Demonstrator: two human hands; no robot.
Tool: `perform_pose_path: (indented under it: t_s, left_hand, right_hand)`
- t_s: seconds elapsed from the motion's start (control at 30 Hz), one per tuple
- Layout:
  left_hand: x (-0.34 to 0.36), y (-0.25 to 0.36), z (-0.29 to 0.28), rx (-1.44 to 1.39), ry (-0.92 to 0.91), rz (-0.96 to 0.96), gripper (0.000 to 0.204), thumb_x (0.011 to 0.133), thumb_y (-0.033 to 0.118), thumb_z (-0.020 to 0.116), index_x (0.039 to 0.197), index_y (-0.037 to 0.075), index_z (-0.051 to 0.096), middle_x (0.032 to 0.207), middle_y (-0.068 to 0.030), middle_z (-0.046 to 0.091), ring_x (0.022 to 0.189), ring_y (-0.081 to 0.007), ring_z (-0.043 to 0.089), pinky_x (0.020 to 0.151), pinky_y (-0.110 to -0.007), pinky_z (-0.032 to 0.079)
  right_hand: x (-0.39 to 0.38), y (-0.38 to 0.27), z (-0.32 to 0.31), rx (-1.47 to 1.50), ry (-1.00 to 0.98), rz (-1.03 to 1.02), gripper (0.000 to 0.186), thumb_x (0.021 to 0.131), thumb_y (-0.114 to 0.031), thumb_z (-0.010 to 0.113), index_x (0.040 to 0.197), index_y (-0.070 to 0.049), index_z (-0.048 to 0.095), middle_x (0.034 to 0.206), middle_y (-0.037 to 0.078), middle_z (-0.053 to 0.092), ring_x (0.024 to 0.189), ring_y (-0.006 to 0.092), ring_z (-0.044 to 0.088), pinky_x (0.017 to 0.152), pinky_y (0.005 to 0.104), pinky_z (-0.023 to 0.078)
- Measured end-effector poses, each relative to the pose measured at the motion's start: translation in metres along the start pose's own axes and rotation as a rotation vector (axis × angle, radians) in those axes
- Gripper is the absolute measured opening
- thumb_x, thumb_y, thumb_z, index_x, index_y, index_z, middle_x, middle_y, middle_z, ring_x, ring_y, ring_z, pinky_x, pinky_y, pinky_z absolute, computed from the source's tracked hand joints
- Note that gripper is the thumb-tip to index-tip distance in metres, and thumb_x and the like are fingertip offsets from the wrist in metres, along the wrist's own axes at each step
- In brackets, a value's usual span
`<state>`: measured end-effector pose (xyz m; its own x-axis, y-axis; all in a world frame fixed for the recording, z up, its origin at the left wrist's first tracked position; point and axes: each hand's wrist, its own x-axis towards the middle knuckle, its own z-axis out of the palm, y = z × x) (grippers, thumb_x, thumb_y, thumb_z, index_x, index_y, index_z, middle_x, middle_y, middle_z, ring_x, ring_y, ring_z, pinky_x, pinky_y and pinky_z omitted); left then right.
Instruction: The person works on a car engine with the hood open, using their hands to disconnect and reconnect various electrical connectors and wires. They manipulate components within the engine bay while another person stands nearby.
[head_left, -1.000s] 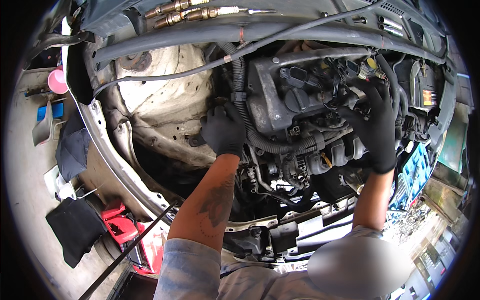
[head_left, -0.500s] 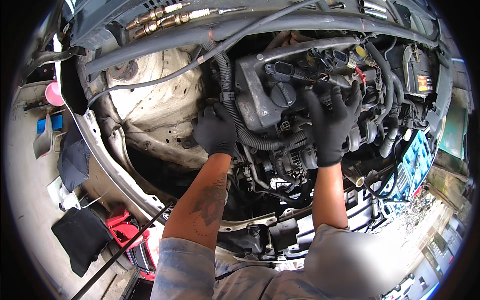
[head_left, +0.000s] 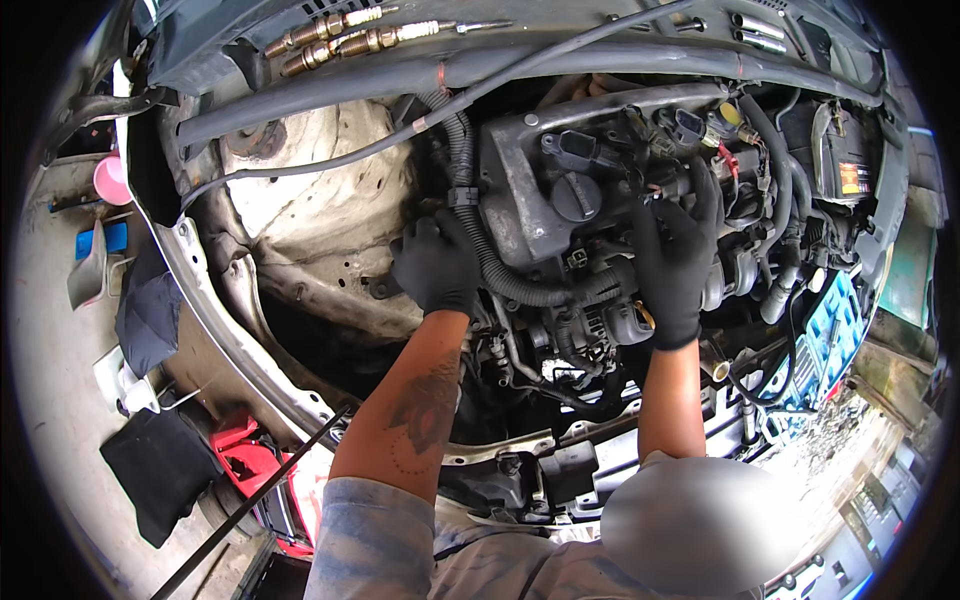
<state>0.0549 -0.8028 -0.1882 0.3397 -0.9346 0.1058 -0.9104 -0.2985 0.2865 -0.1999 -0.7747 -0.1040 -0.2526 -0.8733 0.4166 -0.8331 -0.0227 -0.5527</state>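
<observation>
Both my hands wear black gloves over a car engine. My left hand point(head_left: 435, 265) is closed, its fingers curled against the edge of the pale inner fender point(head_left: 330, 235), beside the black corrugated hose point(head_left: 463, 165); whatever may be under its fingers is hidden. To the right, my right hand point(head_left: 676, 262) reaches over the engine with thumb and fingers apart. Its fingertips are close to wiring and connectors on the grey engine cover point(head_left: 520, 200), left of a red clip point(head_left: 728, 160). The black oil filler cap point(head_left: 575, 198) sits left of its thumb. A black ignition coil point(head_left: 580, 150) lies beyond the cap.
Several spark plugs point(head_left: 385, 38) lie on the far ledge, with metal sockets point(head_left: 758, 32) farther right. A grey bar point(head_left: 330, 97) and a thin hose point(head_left: 350, 153) cross the bay. A battery point(head_left: 838, 155) and a blue tool case point(head_left: 832, 325) are at right; a prop rod point(head_left: 250, 500) slants at left.
The view has shifted slightly, so the engine appears farther right and lower. My right hand's fingers have drawn closer together near the connectors. My left hand stays at the fender edge.
</observation>
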Motion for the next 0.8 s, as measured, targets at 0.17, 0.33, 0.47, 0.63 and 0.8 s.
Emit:
perform_pose_path:
  t_s: [0.17, 0.33, 0.47, 0.63, 0.8]
  left_hand:
    - [0.0, 0.001, -0.002, -0.014, -0.006, 0.0, 0.037, 0.098, 0.032, 0.053, 0.082, 0.003, 0.071, 0.087, -0.0194, 0.072, 0.084, -0.0451, 0.066, 0.07, -0.056, 0.054]
    - [0.001, 0.004, -0.005, -0.004, -0.024, -0.007, 0.038, 0.099, 0.033, 0.053, 0.084, 0.003, 0.071, 0.088, -0.0197, 0.072, 0.085, -0.0456, 0.066, 0.072, -0.056, 0.054]
    - [0.001, 0.002, -0.004, -0.012, -0.025, -0.004, 0.038, 0.099, 0.033, 0.052, 0.086, 0.003, 0.072, 0.089, -0.0202, 0.073, 0.085, -0.0462, 0.066, 0.072, -0.057, 0.054]
    - [0.001, 0.003, -0.004, -0.031, 0.003, 0.002, 0.036, 0.098, 0.032, 0.053, 0.084, 0.004, 0.072, 0.089, -0.0202, 0.073, 0.084, -0.0467, 0.066, 0.071, -0.057, 0.054]
    - [0.0, -0.005, 0.003, -0.037, 0.003, 0.023, 0.034, 0.097, 0.03, 0.054, 0.082, 0.004, 0.071, 0.089, -0.0199, 0.073, 0.084, -0.0466, 0.066, 0.07, -0.056, 0.054]
  right_hand:
    - [-0.013, -0.032, -0.05, -0.033, -0.22, -0.032, 0.008, 0.086, -0.01, 0.072, 0.088, -0.002, 0.071, 0.154, 0.027, 0.047, 0.143, 0.0555, 0.038, 0.117, 0.0597, 0.032]
    - [-0.022, -0.04, -0.076, -0.049, -0.345, -0.035, 0.006, 0.087, -0.006, 0.068, 0.088, 0.0, 0.067, 0.135, 0.024, 0.06, 0.12, 0.0463, 0.058, 0.099, 0.0525, 0.048]
    - [-0.03, -0.049, -0.085, 0.182, -0.502, 0.16, 0.006, 0.088, -0.004, 0.066, 0.089, 0.002, 0.065, 0.1, 0.019, 0.068, 0.084, 0.0344, 0.066, 0.074, 0.0418, 0.052]
    - [-0.034, -0.06, -0.089, 0.39, -0.627, 0.43, 0.008, 0.091, -0.004, 0.065, 0.087, 0.003, 0.065, 0.072, 0.014, 0.065, 0.062, 0.0205, 0.063, 0.061, 0.0349, 0.048]
    - [-0.04, -0.049, -0.107, 0.637, -0.808, 0.554, 0.008, 0.09, -0.005, 0.069, 0.087, 0.002, 0.069, 0.072, 0.008, 0.07, 0.067, 0.0094, 0.064, 0.06, 0.0279, 0.048]
